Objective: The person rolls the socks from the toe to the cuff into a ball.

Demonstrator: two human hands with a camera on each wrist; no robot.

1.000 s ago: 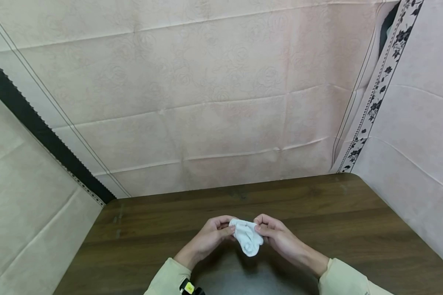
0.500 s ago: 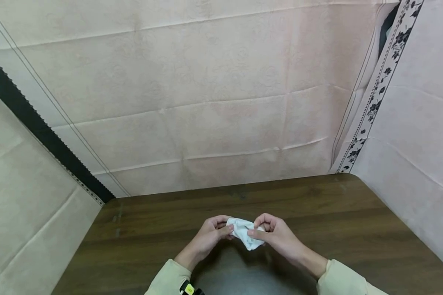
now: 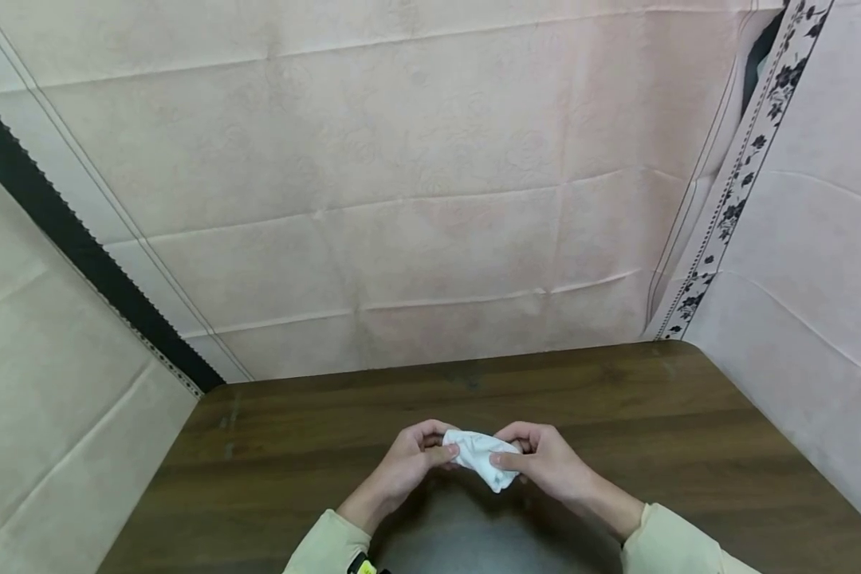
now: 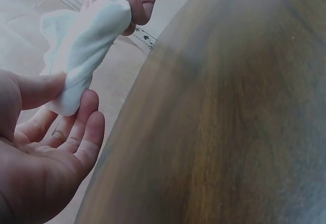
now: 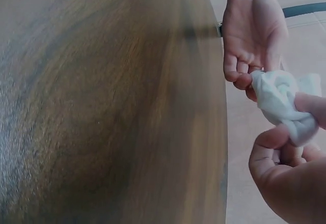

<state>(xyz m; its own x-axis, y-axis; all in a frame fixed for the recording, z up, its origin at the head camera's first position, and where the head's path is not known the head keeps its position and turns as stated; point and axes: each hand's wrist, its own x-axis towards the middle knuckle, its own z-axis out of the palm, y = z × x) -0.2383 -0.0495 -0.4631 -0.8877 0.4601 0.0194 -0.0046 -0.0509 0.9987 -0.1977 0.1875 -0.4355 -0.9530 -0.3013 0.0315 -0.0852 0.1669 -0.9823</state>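
A small white sock point(image 3: 479, 454), bunched and partly rolled, is held above the table between my two hands. The left hand point(image 3: 410, 464) pinches its left end between thumb and fingers. On the other side, the right hand point(image 3: 554, 467) grips the right end, its thumb lying across the front of the fabric. In the left wrist view the sock point(image 4: 89, 48) is stretched between both hands, smooth along its length. Seen from the right wrist, the sock point(image 5: 279, 99) looks twisted and gathered, and part of it is hidden behind the right thumb.
The brown wooden table point(image 3: 316, 422) lies under the hands. A pale cloth with creases point(image 3: 430, 207) hangs behind it, with more cloth point(image 3: 818, 263) at the right side. A dark strip point(image 3: 93, 247) runs down the left corner.
The rolled end of the sock that hung toward me has been tucked up, and the fabric now covers it. The right fingers and thumb have shifted further over the sock. The left hand barely moved.
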